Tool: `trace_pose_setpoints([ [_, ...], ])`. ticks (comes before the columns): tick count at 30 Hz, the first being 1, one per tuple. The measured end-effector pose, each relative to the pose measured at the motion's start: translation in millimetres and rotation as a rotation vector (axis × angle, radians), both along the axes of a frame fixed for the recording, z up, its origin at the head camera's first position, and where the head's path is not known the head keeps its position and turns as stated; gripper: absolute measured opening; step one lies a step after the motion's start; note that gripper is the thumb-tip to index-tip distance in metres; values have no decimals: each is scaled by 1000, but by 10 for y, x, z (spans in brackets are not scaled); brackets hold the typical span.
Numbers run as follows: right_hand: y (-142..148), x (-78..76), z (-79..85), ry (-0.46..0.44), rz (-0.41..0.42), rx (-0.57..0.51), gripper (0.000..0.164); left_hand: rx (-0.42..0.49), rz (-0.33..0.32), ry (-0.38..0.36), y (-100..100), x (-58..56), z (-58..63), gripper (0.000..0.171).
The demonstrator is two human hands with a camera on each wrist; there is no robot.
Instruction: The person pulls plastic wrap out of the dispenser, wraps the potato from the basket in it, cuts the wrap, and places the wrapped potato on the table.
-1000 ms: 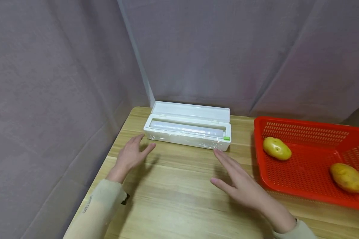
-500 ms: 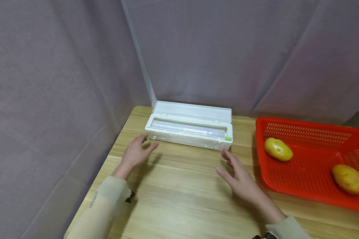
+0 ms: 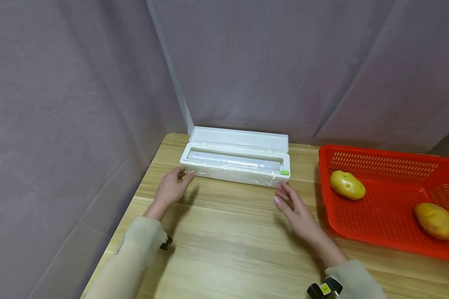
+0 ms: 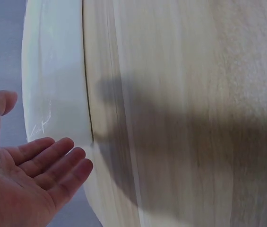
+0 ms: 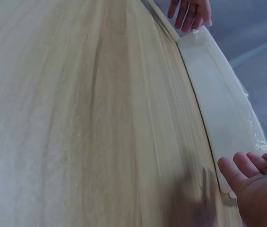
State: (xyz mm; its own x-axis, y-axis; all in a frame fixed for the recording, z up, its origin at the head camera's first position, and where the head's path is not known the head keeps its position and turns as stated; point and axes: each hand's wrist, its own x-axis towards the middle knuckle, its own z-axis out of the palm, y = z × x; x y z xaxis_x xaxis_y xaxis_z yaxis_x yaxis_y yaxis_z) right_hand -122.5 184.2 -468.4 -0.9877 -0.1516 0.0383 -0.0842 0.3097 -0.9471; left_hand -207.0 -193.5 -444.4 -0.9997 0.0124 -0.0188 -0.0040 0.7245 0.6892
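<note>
A white cling film dispenser (image 3: 232,174) lies at the back of the table, its lid (image 3: 239,139) flipped back. Inside is a roll of clear film (image 3: 233,160), with film draped over the front wall and a green slider (image 3: 284,172) at the right end. My left hand (image 3: 170,187) is by the dispenser's left front corner, fingers relaxed, holding nothing. By the right front corner my right hand (image 3: 296,209) has its fingers loosely bent, also with nothing in it. In the left wrist view the left fingers (image 4: 53,165) overlap the dispenser's end; contact is unclear.
To the right stands a red plastic basket (image 3: 381,245) holding a potato (image 3: 347,185) on its left and another potato (image 3: 436,221) on its right. A grey curtain (image 3: 247,74) hangs behind and to the left of the wooden table (image 3: 224,236).
Both hands have come closer to the dispenser's front corners. The right hand's fingers have bent more than a second ago. Dispenser, basket and potatoes stay in place.
</note>
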Motion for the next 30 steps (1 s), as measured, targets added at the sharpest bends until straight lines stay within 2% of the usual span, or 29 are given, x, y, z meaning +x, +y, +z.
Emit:
trace_pose_setpoints([
  [5, -28, -71, -13, -68, -26, -81, 63, 51, 8, -6, -7, -43, -52, 60],
  [10, -74, -170, -61, -153, -44, -184, 60, 96, 46, -13, -9, -77, -76, 54],
  [17, -163, -310, -153, -132, -73, -281, 47, 231, 123, -51, 65, -125, -67, 41],
  [21, -198, -376, -196, -141, -111, -322, 41, 300, 165, -49, 104, -161, -87, 34],
  [27, -221, -443, -250, -140, -161, -379, 36, 319, 228, -29, 131, -196, -96, 27],
  [30, -219, -466, -276, -125, -173, -412, 32, 330, 237, -30, 128, -204, -90, 26],
])
